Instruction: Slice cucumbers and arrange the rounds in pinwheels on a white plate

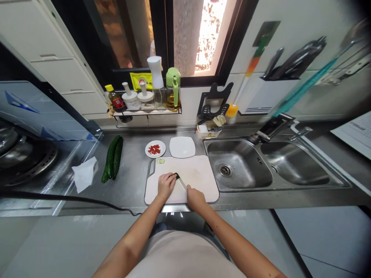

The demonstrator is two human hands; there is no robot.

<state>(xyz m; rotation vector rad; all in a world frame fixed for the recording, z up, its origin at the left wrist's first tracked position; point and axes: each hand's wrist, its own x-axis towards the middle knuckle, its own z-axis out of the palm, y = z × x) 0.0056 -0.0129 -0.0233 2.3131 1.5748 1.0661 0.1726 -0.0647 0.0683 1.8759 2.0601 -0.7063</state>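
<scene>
My right hand [196, 198] is closed round the handle of a knife [182, 182], whose blade points up and left across the white cutting board [203, 173]. On the board to the left, the bent fingers of my left hand [166, 185] press on a small dark piece [177, 175] by the blade's tip. Its kind is too small to make out, and my fingers partly cover it. Two pale green cucumber slices [160, 161] lie near the board's upper left corner, beside the grey handle.
Behind the board are a plate of chopped red bits [155, 149] and a square white plate [182, 147]. Whole cucumbers [112, 158] and a white paper towel [84, 174] lie left. The double sink [240, 181] is at right; a seasoning rack [147, 112] hangs behind.
</scene>
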